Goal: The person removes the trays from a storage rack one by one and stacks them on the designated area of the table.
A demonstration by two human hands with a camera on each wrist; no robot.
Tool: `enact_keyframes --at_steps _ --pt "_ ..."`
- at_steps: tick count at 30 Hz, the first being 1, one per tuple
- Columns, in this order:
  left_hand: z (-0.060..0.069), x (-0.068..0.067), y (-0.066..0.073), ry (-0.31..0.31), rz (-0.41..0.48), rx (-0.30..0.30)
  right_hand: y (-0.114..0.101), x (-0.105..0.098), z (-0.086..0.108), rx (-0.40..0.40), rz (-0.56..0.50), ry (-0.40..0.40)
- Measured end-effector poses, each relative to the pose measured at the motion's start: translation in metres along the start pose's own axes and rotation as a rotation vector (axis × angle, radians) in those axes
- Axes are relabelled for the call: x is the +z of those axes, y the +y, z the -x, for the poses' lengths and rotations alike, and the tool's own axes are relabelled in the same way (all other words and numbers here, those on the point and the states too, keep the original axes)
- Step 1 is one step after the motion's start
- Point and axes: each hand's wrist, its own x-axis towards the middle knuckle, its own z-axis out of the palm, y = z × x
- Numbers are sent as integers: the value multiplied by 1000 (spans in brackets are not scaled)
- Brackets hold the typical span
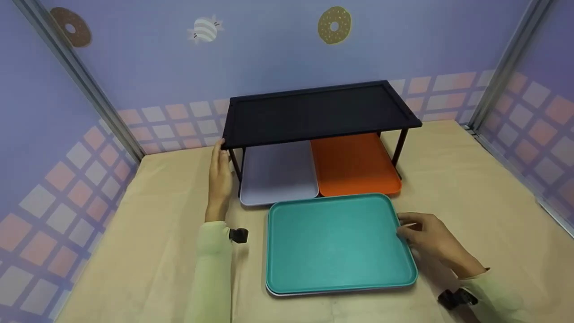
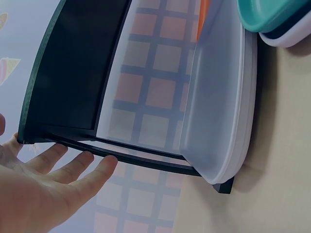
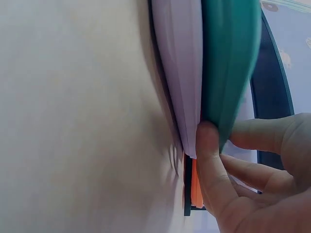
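We see the teal tray near the middle of the counter, whose front edge is cut off from our view. Our right hand pinches its right edge between thumb and fingers; the thumb and fingertips are partly hidden from the head camera. Directly beneath lies a lilac tray, mostly covered; we cannot tell whether more are stacked there.

Our left hand grips nothing: its fingers, fairly straight and a little spread, touch the left side of the black stand near its front corner. The stand sits towards the counter's back edge. Under it lie a pale tray on the left and an orange tray on the right, their rear parts hidden by the stand's top. The pale one shows a doubled rim, perhaps a second tray.
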Motion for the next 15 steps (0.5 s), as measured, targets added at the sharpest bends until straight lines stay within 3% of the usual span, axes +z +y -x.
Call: enact_keyframes --at_steps 15 --pt "-1 -1 -1 -12 3 -27 1 -2 2 14 2 -37"
